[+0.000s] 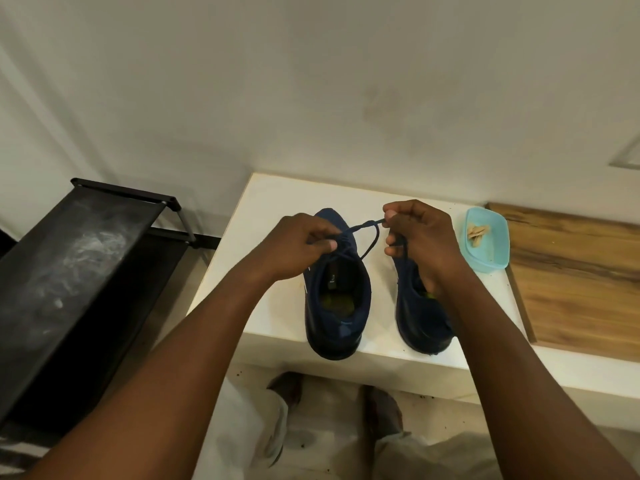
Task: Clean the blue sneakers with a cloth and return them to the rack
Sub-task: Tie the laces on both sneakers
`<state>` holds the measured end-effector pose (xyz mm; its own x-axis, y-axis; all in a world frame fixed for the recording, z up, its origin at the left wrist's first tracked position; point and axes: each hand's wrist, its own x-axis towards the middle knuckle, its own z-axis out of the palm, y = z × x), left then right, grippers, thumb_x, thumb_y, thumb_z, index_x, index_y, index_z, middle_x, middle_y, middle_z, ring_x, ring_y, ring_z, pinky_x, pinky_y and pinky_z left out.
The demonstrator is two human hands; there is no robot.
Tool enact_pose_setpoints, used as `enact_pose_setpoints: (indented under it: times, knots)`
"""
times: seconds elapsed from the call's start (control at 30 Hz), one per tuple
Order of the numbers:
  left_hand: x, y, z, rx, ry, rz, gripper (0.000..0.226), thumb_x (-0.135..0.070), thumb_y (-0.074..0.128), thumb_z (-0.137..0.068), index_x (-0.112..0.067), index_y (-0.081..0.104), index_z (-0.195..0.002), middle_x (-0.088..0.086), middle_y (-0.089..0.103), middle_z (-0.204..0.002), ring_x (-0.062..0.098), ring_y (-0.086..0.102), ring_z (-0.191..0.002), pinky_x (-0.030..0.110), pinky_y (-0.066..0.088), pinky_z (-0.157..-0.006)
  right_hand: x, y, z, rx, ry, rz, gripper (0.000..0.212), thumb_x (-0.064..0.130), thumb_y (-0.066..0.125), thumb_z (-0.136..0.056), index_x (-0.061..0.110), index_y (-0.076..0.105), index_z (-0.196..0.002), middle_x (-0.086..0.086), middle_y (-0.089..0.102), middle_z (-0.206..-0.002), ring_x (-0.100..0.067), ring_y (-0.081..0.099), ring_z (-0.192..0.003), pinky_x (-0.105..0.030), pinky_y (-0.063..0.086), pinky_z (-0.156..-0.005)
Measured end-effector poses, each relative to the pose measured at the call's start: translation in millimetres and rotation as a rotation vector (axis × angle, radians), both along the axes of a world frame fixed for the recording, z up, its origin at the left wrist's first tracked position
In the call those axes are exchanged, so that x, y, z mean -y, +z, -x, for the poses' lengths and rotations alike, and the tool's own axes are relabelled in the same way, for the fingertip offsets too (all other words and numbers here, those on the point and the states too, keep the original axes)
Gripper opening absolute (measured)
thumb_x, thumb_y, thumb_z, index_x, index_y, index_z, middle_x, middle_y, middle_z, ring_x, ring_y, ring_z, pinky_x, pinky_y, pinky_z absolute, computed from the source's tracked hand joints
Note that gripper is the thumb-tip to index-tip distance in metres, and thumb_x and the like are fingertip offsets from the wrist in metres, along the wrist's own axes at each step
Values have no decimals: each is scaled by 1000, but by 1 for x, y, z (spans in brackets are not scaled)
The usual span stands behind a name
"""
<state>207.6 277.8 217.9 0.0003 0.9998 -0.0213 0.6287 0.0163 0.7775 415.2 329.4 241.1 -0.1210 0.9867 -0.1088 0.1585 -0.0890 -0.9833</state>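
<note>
Two dark blue sneakers stand side by side on a white bench (pixel 273 209), toes toward the wall. Over the left sneaker (pixel 337 306), my left hand (pixel 301 245) pinches its dark lace near the knot. My right hand (pixel 420 237) pinches the other end of that lace (pixel 367 230), which runs in a loop between the two hands. The right sneaker (pixel 420 323) is partly hidden under my right hand and wrist. No cloth is visible.
A black shoe rack (pixel 76 265) with a dusty top shelf stands to the left of the bench. A light blue plastic container (pixel 486 244) holding small tan pieces sits right of the shoes. A wooden board (pixel 575 282) lies farther right. My feet are below.
</note>
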Motion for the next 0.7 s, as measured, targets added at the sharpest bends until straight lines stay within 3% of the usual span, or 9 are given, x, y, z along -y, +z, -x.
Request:
enact_pose_setpoints:
  times: [0.1,0.17,0.27,0.37,0.47,0.53,0.57,0.63,0.7]
  knots:
    - [-2,0,14,27,71,-34,12,-28,77,-88,-26,80,-99,-17,73,-88,-5,66,-82,15,46,-75,-2,0,-3,52,-49,-37,8,17,63,-94,20,70,-96,1,67,-75,-7,56,-55,-19,54,-56]
    - [-3,3,26,-7,102,-9,8,-34,79,-85,-32,81,-92,-19,75,-85,-4,68,-85,24,51,-79,-7,-3,-8,114,-72,-64,9,17,62,-94,23,69,-93,4,66,-75,-5,55,-54,-17,51,-53]
    - [4,8,55,-183,185,107,4,-33,81,-82,-30,81,-86,-16,75,-82,6,69,-89,31,53,-83,-16,-9,-21,327,-114,-151,15,18,61,-93,29,66,-83,10,67,-82,-7,60,-72,-21,51,-66]
    - [16,7,76,-232,217,332,6,-24,82,-83,-22,82,-89,-7,75,-85,15,69,-95,28,49,-82,-16,-16,-26,649,-41,-244,17,15,56,-91,28,64,-84,10,67,-89,-11,59,-82,-25,46,-73]
    - [17,7,64,-305,193,361,22,-20,77,-86,-22,78,-108,-2,73,-112,18,65,-109,29,47,-90,-11,-24,-16,930,59,-365,25,12,52,-90,26,71,-98,4,66,-105,-20,56,-103,-37,50,-88]
    - [14,10,46,-259,159,266,40,-19,72,-89,-28,68,-127,-6,60,-137,17,55,-128,31,41,-106,-9,-24,-7,909,170,-429,31,10,54,-90,27,71,-108,4,64,-117,-19,54,-114,-36,48,-96]
    - [14,13,35,-180,130,221,46,-22,72,-90,-29,63,-134,-8,55,-142,14,52,-132,28,38,-107,-7,-23,-3,858,263,-419,34,8,54,-90,27,70,-114,5,63,-123,-17,53,-118,-31,45,-97]
    - [12,14,13,-66,76,177,50,-32,72,-91,-27,59,-140,-8,59,-140,10,57,-125,23,39,-97,-1,-23,4,775,438,-316,38,6,53,-93,25,65,-125,8,61,-132,-14,51,-123,-23,37,-96]
    - [11,11,-1,-69,60,185,49,-34,75,-90,-22,63,-136,-3,70,-123,12,64,-112,22,42,-90,1,-31,10,795,507,-279,38,10,52,-95,27,62,-129,5,64,-129,-18,55,-119,-28,42,-95]
